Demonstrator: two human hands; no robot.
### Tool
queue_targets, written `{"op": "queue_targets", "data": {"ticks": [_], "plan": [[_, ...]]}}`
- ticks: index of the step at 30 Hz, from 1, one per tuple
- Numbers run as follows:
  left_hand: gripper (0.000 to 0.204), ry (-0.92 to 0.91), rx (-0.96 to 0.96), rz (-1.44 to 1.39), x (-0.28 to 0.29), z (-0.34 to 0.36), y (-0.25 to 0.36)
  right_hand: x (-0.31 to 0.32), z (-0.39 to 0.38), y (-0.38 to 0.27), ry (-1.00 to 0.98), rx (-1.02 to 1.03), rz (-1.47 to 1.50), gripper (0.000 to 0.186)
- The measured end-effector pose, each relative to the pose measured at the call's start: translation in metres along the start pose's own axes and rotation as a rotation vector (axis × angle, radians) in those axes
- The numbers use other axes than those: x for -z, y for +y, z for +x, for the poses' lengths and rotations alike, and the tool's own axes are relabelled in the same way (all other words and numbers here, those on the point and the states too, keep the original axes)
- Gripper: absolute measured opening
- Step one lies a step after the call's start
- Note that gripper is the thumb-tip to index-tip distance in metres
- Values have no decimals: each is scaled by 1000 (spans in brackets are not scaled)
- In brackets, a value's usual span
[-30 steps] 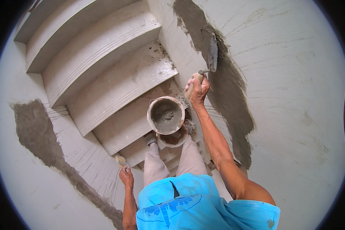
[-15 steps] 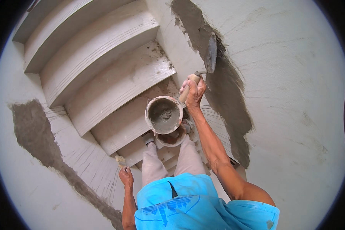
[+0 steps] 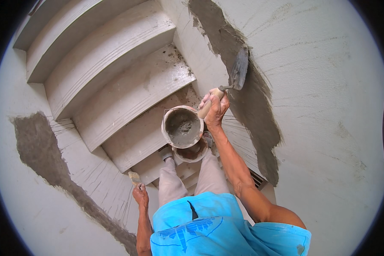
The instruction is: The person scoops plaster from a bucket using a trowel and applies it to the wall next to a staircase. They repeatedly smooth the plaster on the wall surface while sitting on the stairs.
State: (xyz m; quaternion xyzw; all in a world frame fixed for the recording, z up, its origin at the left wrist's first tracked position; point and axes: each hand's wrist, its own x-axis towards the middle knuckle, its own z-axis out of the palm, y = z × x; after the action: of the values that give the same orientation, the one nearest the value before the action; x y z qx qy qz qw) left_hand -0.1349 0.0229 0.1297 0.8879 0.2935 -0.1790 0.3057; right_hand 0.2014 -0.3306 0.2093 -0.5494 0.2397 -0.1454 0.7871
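My right hand [image 3: 214,106] is closed round the wooden handle of a trowel [image 3: 239,68], whose grey blade lies over a long patch of wet grey mortar [image 3: 262,132] on the right wall. Low on the left, my left hand [image 3: 140,194] grips a brush [image 3: 133,177] with pale yellowish bristles. Beside my right hand is a white bucket [image 3: 181,127] holding grey mortar, above a second container [image 3: 191,155] with a reddish-brown inside.
Curved pale stairs [image 3: 115,85] climb toward the upper left. Another mortar patch [image 3: 38,145] runs down the left wall [image 3: 21,205]. My legs [image 3: 211,175] and feet are on the steps below the buckets. The right wall [image 3: 324,128] is plastered pale grey with faint streaks.
My right hand and the trowel have moved a little down over the mortar patch, the blade now angled differently. My left hand has stayed nearly still.
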Motion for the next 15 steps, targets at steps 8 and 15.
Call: {"op": "queue_targets", "data": {"ticks": [8, 15], "plan": [[30, -20, -24, 10, -4, 1, -7, -4, 7, -3, -90, -18, -83, 15], [33, -49, 1, 5, -3, 2, 2, -1, 19, -3, -72, -11, -78, 18]]}}
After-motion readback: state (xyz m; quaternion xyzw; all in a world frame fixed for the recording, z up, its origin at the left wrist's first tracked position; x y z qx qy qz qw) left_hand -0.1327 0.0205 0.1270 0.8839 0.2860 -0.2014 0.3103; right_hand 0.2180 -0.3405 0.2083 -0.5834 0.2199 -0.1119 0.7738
